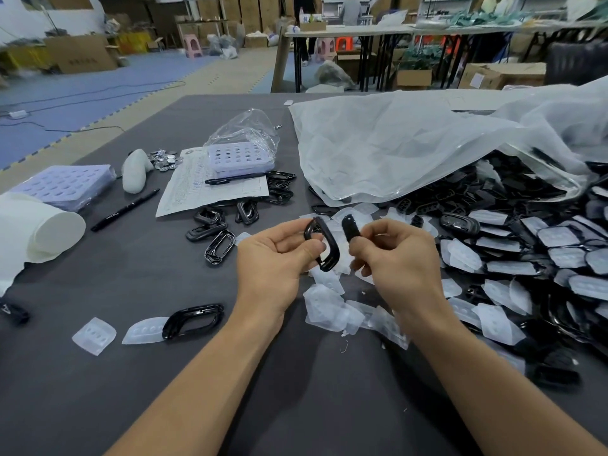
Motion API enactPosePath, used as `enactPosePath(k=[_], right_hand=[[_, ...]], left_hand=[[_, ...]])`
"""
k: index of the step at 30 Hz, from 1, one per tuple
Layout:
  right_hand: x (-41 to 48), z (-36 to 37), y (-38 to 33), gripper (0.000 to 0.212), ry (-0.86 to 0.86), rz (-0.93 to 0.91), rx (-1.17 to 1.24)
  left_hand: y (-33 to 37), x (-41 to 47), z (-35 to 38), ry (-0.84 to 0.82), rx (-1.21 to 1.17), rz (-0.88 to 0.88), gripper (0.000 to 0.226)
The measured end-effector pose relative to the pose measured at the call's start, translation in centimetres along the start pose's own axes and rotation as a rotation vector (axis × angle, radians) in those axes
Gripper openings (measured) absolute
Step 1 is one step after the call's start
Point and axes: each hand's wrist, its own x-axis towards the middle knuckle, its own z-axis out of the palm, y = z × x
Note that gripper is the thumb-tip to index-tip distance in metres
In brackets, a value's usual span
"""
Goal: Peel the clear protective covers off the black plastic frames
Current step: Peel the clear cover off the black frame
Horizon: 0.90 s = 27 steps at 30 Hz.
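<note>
Two hands: both up over the middle of the gray desk (138, 373), each pinching something black.
Left hand (273, 258): thumb and fingers clamped on a black frame (324, 246), a rounded loop held on edge, tilted toward 1 o'clock.
Right hand (399, 255): fingers closed on a smaller black piece (349, 227) sticking up at 12 o'clock from the fingertips. It's a bit blurry, so I can't tell if there's clear film on it.
Gap: the two pieces sit just beside each other, not touching as far as I can see.
Peeled covers (332, 311): a loose scatter of clear covers right under the hands, plus two more at 8 o'clock next to a lone frame (194, 320) lying flat.
Done frames (217, 232): a small bunch of bare ones at 10 o'clock from the hands, by a sheet of paper (197, 189).
Covered pile (526, 258): big heap at 3 o'clock, spilling out from under a large clear bag (427, 143).
Other stuff: a black marker (125, 209) at 9 o'clock and a white roll (42, 232) at the left edge.
</note>
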Motion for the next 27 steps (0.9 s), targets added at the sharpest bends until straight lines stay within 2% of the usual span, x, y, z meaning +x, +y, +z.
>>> enactPosePath(k=[5, 8, 14, 17, 20, 22, 27], right_hand=[[0.13, 0.13, 0.12, 0.019, -0.147, 0.104, 0.050], [-0.14, 0.39, -0.11, 0.028, -0.271, 0.072, 0.094], [-0.22, 0.24, -0.39, 0.037, -0.417, 0.161, 0.218], [-0.22, 0.20, -0.24, 0.023, -0.427, 0.171, 0.230], [0.01, 0.03, -0.01, 0.032, -0.396, 0.180, 0.240], [0.12, -0.06, -0.04, 0.035, -0.395, 0.199, 0.273], [0.27, -0.17, -0.24, 0.028, -0.414, 0.246, 0.373]], left_hand=[[-0.17, -0.03, 0.41, -0.037, -0.166, -0.068, 0.030], [-0.15, 0.02, 0.27, -0.023, -0.114, -0.062, 0.029], [0.03, 0.15, -0.25, 0.060, 0.080, -0.002, 0.026], [0.07, 0.08, -0.37, 0.026, 0.195, 0.053, 0.027], [-0.03, -0.15, -0.30, -0.009, 0.266, 0.061, 0.025], [-0.03, -0.13, -0.31, 0.016, 0.280, 0.004, 0.021], [0.45, -0.07, -0.27, -0.054, 0.133, -0.120, 0.038]])
